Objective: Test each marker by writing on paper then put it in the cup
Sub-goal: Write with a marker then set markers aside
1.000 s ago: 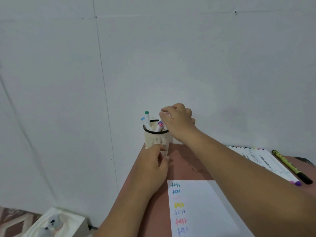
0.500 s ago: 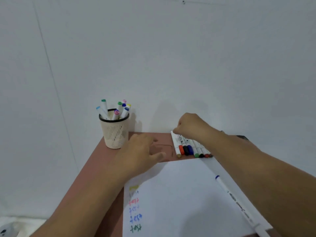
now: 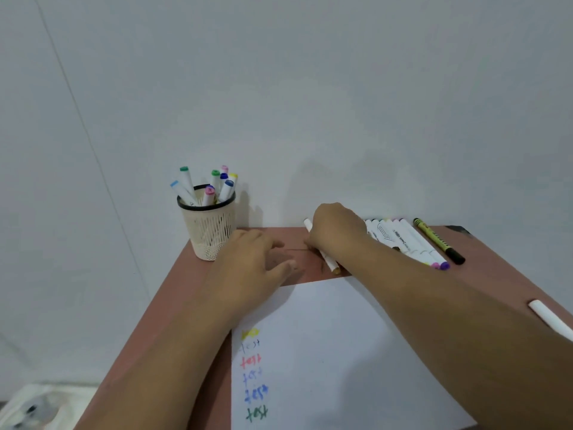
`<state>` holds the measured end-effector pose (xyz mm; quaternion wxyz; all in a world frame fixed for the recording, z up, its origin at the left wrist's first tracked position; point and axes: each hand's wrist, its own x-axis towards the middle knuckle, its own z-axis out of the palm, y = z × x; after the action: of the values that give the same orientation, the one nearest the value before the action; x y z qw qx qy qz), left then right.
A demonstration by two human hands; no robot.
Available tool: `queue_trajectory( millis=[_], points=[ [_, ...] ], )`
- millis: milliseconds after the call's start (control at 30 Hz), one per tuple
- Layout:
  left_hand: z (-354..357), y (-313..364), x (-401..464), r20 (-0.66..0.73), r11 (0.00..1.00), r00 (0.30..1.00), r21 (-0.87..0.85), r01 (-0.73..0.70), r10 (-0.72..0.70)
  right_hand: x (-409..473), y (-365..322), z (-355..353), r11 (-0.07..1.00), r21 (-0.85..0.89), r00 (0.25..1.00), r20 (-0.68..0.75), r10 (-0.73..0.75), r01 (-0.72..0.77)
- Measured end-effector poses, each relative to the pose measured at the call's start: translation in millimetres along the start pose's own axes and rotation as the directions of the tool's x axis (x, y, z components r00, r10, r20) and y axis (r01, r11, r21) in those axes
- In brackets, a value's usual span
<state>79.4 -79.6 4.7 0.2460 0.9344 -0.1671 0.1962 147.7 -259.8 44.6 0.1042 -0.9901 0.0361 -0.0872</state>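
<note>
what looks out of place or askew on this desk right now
One white marker lies alone at the brown table's right edge, apart from the row of white markers by the wall. A yellow and black pen lies beside that row. Nothing looks spilled or damaged.

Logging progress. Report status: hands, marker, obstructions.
Right hand grips a white marker at the row's left end. Left hand open, resting on the table. Cup holds tested markers. No obstruction seen.

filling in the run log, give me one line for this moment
step: picking next marker | right hand: grips marker from row | left hand: open, on table | cup: holds tested markers
</note>
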Motion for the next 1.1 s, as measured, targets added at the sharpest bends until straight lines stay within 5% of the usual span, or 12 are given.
queue_trajectory(
  millis=[100,200,300,400,567,700,833,900,1100],
  points=[
    [-9.0,9.3,-2.0,0.0,0.986,0.997,-0.154,0.07,-0.071,-11.5,-3.4,-24.6,0.916,0.385,0.993,0.015,0.114,-0.111],
    [-25.3,31.9,-7.0,0.046,0.922,0.991,-0.364,0.13,-0.122,-39.4,-6.3,-51.9,0.498,0.857,0.989,0.077,0.129,-0.132],
    [-55.1,53.7,-22.2,0.067,0.87,0.995,-0.483,0.1,-0.077,-86.9,-13.0,-71.5,0.145,0.986,0.996,0.073,0.048,-0.08],
    [-82.5,68.3,-45.6,0.034,0.91,0.999,-0.413,0.027,-0.014,-133.5,-22.1,-76.1,0.03,0.998,0.997,0.06,-0.042,-0.059],
    [-99.3,60.7,-88.3,-0.036,0.929,0.999,-0.367,-0.034,0.023,-183.7,-36.5,-67.7,0.153,0.985,0.982,-0.049,-0.185,0.078],
    [-103.4,48.4,-120.2,0.036,0.921,0.998,-0.389,-0.025,0.042,-208.9,-42.8,-59.9,0.187,0.979,0.975,-0.033,-0.221,0.076],
    [-96.2,23.5,-151.2,0.203,0.988,0.978,-0.137,0.071,-0.042,-227.0,-30.9,-45.7,-0.052,0.994,0.989,0.095,-0.112,-0.101],
    [-92.6,15.8,-167.3,0.326,0.995,0.945,0.1,-0.028,-0.006,-236.5,-22.0,-32.7,-0.079,0.979,0.98,0.183,-0.083,-0.189],
    [-89.1,17.5,-180.2,0.336,0.97,0.936,0.171,-0.172,0.107,-255.2,-11.3,-3.8,0.248,0.968,0.99,0.071,-0.119,-0.039]
  ],
)
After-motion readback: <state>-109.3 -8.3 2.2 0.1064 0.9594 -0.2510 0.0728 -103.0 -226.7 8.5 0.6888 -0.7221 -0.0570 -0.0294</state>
